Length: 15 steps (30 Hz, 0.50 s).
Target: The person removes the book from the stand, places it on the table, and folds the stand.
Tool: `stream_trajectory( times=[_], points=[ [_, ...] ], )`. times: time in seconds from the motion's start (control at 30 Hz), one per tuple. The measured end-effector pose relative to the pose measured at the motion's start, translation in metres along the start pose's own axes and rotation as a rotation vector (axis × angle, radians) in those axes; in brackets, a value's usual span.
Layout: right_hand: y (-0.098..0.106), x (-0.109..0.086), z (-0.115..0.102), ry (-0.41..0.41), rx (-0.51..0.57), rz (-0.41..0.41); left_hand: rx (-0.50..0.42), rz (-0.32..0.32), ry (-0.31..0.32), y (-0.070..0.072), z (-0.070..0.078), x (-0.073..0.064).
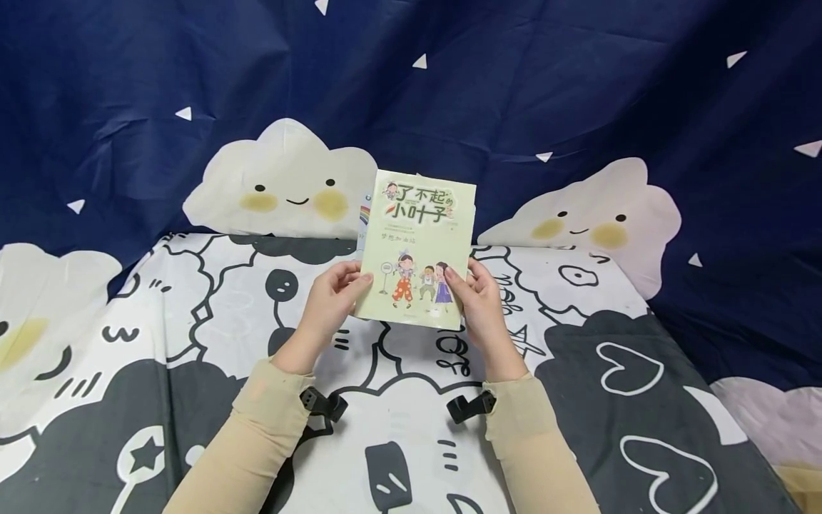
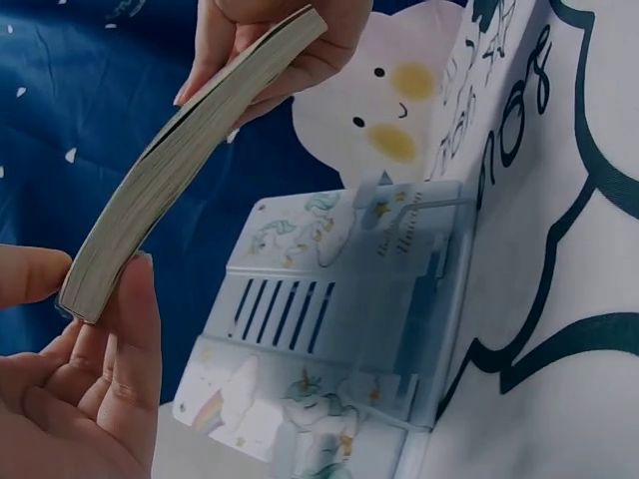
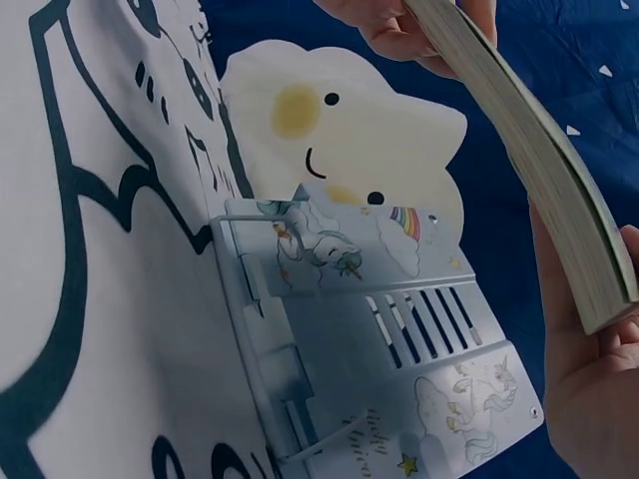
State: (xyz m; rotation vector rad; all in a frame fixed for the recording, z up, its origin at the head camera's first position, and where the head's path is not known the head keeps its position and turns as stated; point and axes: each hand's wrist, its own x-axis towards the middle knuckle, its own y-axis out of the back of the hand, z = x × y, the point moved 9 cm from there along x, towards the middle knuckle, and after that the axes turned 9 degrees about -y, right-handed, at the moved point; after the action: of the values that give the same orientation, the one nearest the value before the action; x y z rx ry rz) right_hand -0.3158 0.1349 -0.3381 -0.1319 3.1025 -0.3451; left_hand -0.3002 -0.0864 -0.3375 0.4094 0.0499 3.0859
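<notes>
A pale green paperback book (image 1: 411, 243) with cartoon children on its cover is held up, cover facing me. My left hand (image 1: 332, 291) grips its lower left edge, thumb on the cover and fingers behind. On the opposite edge, my right hand (image 1: 483, 294) holds it the same way. In the left wrist view the book (image 2: 183, 150) bows in a slight curve between the two hands, its page edges showing. Behind it, mostly hidden in the head view, stands a light blue book stand (image 3: 344, 334) with unicorn and rainbow pictures and a row of slots.
A white cloth (image 1: 398, 428) with black cartoon drawings covers the table. Beyond its far edge hangs a dark blue curtain (image 1: 449, 93) with smiling clouds and small white triangles. Black cameras are strapped to both wrists.
</notes>
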Motion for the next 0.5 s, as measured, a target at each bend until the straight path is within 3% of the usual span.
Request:
stream_trajectory(
  times=[0.2, 0.5],
  points=[
    [-0.009, -0.006, -0.005, 0.009, -0.065, -0.015, 0.028, 0.019, -0.045, 0.003, 0.008, -0.003],
    [-0.019, -0.019, -0.022, 0.1, -0.076, 0.03, 0.11, 0.08, -0.11, 0.009, 0.022, -0.009]
  ],
)
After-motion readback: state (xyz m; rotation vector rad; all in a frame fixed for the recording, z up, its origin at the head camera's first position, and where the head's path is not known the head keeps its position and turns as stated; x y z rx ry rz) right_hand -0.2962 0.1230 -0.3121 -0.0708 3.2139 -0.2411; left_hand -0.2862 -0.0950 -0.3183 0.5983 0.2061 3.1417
